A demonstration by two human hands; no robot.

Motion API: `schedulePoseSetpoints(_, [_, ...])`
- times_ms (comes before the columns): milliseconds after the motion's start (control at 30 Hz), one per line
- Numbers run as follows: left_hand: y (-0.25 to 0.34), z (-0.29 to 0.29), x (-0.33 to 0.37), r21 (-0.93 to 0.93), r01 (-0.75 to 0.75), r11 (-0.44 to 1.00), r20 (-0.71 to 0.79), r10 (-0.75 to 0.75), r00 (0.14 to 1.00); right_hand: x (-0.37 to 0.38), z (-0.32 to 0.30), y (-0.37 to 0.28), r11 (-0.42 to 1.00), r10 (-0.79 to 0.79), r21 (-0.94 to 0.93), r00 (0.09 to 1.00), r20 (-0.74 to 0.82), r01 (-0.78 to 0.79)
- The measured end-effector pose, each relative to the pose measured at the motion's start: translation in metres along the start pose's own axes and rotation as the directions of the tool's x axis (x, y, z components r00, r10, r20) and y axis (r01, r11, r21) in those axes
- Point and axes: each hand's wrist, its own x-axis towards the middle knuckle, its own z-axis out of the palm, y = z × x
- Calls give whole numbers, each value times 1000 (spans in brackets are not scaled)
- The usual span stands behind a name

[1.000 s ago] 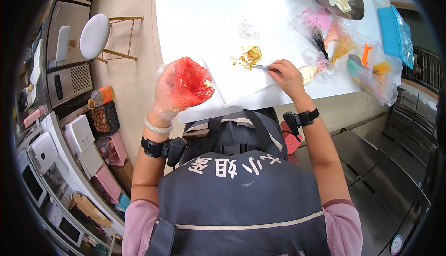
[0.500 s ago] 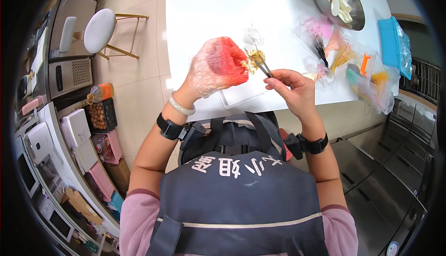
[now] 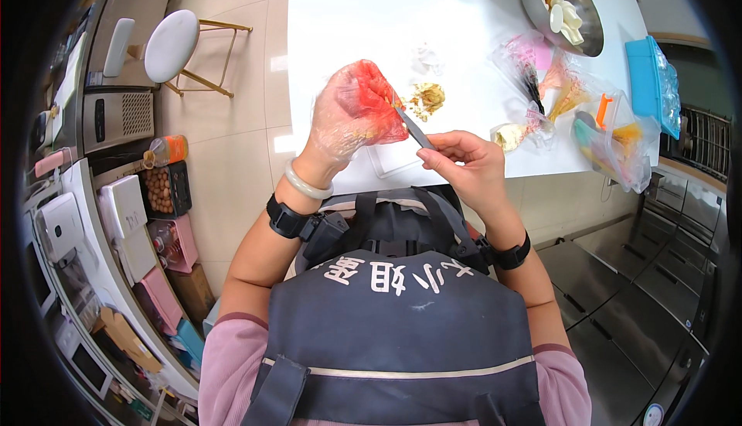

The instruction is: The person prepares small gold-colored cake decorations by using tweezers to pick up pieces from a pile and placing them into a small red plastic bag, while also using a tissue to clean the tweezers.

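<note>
Right hand (image 3: 469, 171) pinching grey tweezers (image 3: 415, 130) at the handle end, tips up by the red, see-through bag (image 3: 365, 90), bag over left hand (image 3: 331, 134), cannot tell its squeeze, yellow bits (image 3: 427, 101) nearby.

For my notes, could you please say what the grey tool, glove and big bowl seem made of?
Grey tool: probably metal, smooth, thin and grey. Glove: likely thin plastic, glossy, wrinkled, see-through. Big bowl: likely steel, showing grey sheen.

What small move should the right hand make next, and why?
Perhaps press the tweezers lightly against the edge of the red piece at the left hand: the right hand holds their tip there, near yellow bits.
</note>
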Motion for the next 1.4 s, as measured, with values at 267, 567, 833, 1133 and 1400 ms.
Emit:
schedulePoseSetpoints(267, [-5, -11, -4, -22, -44, 999, -43, 43, 998, -12, 2, -14, 989, -49, -141, 999, -8, 48])
schedulePoseSetpoints(567, [12, -13, -13, -120, -38, 992, -9, 38, 999, -20, 3, -29, 878, -356, -360, 933, -48, 316])
schedulePoseSetpoints(833, [13, -3, -21, -128, -92, 987, 105, 106, 989, -21, 11, -46, 741, -541, -513, 838, -73, 434])
schedulePoseSetpoints(1133, [9, -27, -30, -472, 49, 880, 95, -4, 995, -30, 12, -46, 343, -725, -750, 667, 171, 565])
schedulePoseSetpoints(1400, [22, -28, -40, -502, 88, 860, 134, -23, 991, -17, 33, -7, 887, 136, 450, 990, -34, -107])
